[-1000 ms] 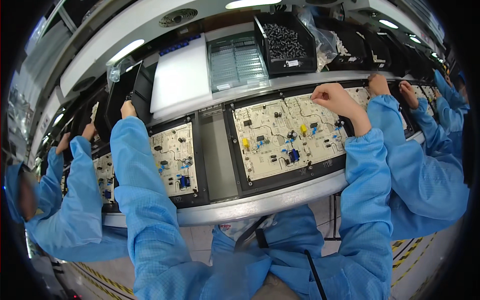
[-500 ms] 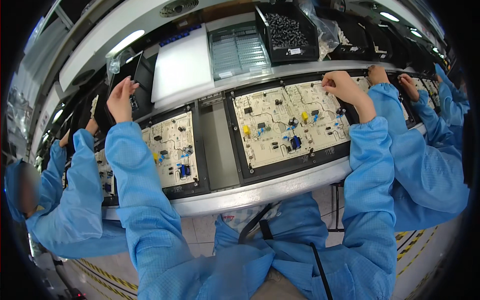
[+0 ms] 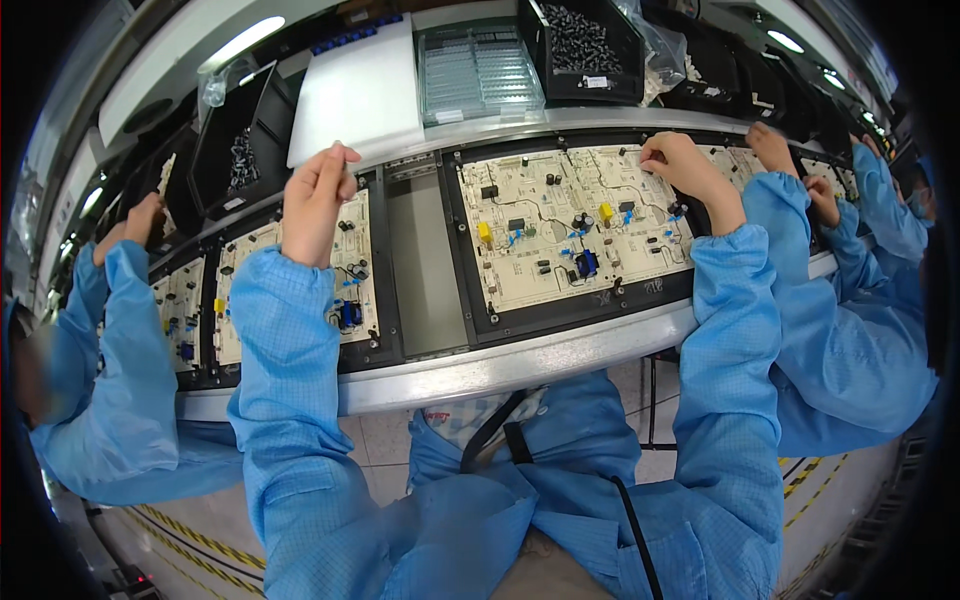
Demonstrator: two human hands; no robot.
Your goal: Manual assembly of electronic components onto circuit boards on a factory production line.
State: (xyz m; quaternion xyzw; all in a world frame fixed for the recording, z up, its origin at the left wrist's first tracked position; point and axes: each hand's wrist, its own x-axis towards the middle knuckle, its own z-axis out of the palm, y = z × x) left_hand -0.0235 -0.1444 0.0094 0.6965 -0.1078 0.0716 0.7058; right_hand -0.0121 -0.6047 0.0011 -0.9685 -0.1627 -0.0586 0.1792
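Note:
My left hand (image 3: 317, 203) hangs above a circuit board (image 3: 238, 326) on the left, near the lower edge of a white sheet. Its thumb and fingers are closed together in a pinch; what they hold, if anything, is too small to make out. My right hand (image 3: 692, 172) is over the upper right part of another cream circuit board (image 3: 500, 260), its fingertips pinched close to the surface. Whatever sits between those fingers is hidden. This board carries yellow blocks, black cylinders, blue parts and a dark blue transformer (image 3: 586, 263), and lies in a black frame (image 3: 560, 312).
Behind stand a white sheet (image 3: 352, 100), a clear tray (image 3: 480, 75) and a black bin (image 3: 590, 50) of small dark parts. Another black bin (image 3: 236, 150) is at the left. A metal rail (image 3: 520, 367) runs along the front. Co-workers in blue sleeves (image 3: 110, 400) sit on both sides.
My left hand has moved right, away from the black bin at the left, to above the left board. My right hand stays at the same part of its board. The boards have shifted slightly left.

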